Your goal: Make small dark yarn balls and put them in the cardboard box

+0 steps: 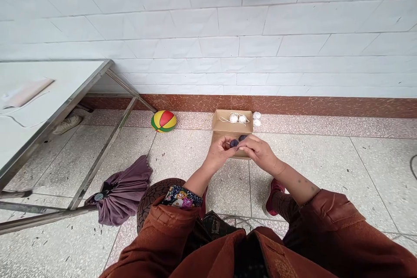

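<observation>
My left hand is closed round a small dark blue-purple ball of yarn, held between thumb and fingers over the open cardboard box. Right beside it my right hand is pinched, its fingertips touching or almost touching the ball; what they grip is too small to make out. Just past the right fingers a second dark ball shows, partly covered. In the far half of the box lie two white yarn balls with loose strands. Two more white balls sit outside, against the box's right side.
A red, yellow and green ball rests on the floor by the wall. At left stands a metal-framed table, a folded purple umbrella near its leg. A shoe lies under the table. Cable runs along the floor near my feet.
</observation>
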`<state>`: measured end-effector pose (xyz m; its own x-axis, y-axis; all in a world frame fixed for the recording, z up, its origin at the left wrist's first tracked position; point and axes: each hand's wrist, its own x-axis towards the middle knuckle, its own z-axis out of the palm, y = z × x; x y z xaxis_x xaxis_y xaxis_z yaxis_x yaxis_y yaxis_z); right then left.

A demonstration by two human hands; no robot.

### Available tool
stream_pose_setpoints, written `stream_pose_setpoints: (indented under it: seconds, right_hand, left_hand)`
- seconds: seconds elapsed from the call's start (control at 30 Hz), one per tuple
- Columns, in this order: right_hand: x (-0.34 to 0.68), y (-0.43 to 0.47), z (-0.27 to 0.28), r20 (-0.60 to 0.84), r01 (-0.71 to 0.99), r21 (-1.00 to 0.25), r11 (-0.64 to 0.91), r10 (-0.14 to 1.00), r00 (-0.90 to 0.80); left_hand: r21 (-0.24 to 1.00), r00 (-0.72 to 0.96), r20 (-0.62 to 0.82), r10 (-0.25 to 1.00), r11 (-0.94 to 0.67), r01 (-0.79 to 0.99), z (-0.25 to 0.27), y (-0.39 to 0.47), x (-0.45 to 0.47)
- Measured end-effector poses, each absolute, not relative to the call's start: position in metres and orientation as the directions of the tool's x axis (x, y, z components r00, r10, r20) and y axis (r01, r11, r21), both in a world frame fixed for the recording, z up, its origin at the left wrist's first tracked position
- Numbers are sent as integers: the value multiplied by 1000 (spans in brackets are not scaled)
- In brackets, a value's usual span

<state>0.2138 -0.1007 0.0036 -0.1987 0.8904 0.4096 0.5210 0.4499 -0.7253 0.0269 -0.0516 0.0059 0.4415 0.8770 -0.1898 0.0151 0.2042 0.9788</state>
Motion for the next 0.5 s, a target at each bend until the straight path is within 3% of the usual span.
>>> stream_pose_setpoints:
  seconds: [0.1,0.23,0.5]
  right_hand:
    - [222,-94,9,365,487,-799,354,928,-77]
    - [225,-89,6,221,393,-897,201,975,6]
    - [209,-94,-14,-88,204,-977,-66,991,-98]
  left_hand:
    - [978,566,-190,802,202,42,10,-56,29]
    - [973,611,-152,777,225,-45,17,-62,32]
    - [944,588,-157,793,296,-146,22,-62,29]
